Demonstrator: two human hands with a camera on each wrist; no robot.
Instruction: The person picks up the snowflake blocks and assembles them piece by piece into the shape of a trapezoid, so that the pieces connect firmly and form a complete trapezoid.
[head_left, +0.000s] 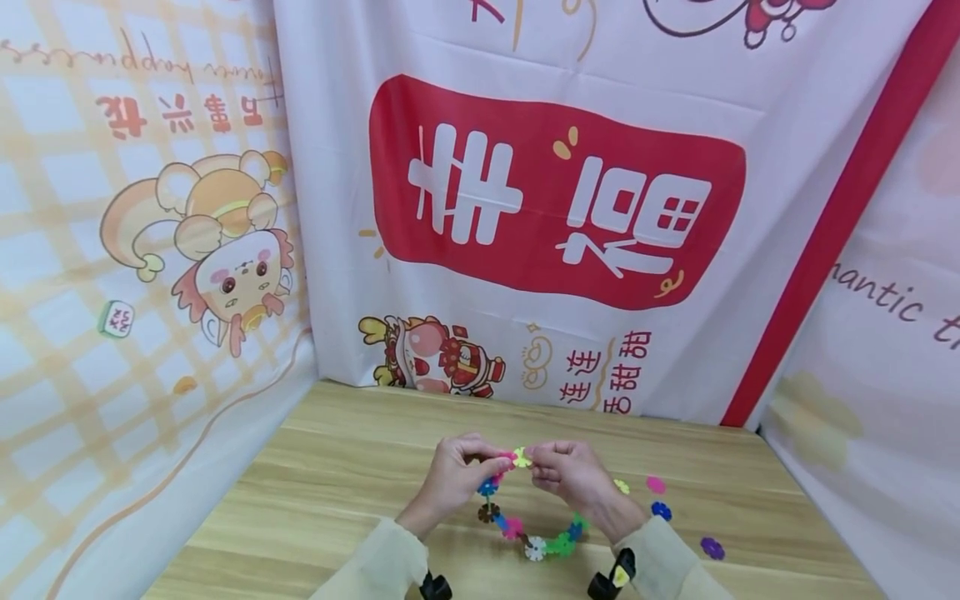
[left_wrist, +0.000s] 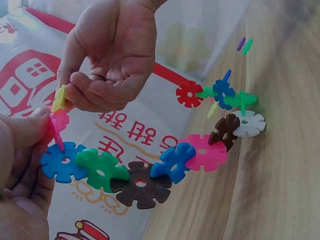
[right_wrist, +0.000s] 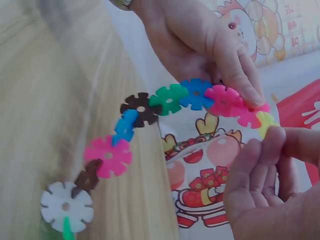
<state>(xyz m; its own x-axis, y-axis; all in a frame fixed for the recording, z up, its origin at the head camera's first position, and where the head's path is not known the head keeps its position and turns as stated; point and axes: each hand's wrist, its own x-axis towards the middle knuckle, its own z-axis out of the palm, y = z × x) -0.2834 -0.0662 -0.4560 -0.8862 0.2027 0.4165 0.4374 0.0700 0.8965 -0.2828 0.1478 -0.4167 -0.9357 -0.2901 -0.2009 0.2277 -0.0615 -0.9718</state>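
My left hand [head_left: 453, 482] pinches a pink notched plastic disc [right_wrist: 248, 119] at one end of a chain of interlocking snowflake discs. Between the thumb and fingertips of my right hand [head_left: 576, 482] is a yellow disc [head_left: 521, 457], its edge meeting the pink one. Whether their slots are fully joined cannot be told. From the left hand the chain curves down through blue, green, dark brown [left_wrist: 141, 184] and pink discs to a white disc [head_left: 535, 547]. Beyond that come green and blue pieces, with a red disc [left_wrist: 189, 94] at the far end in the left wrist view.
Loose discs lie on the wooden table [head_left: 337, 467] right of the hands: yellow [head_left: 622, 486], pink [head_left: 656, 484], blue [head_left: 661, 511] and purple [head_left: 712, 547]. Printed cloths hang behind the table [head_left: 555, 333] and along both sides.
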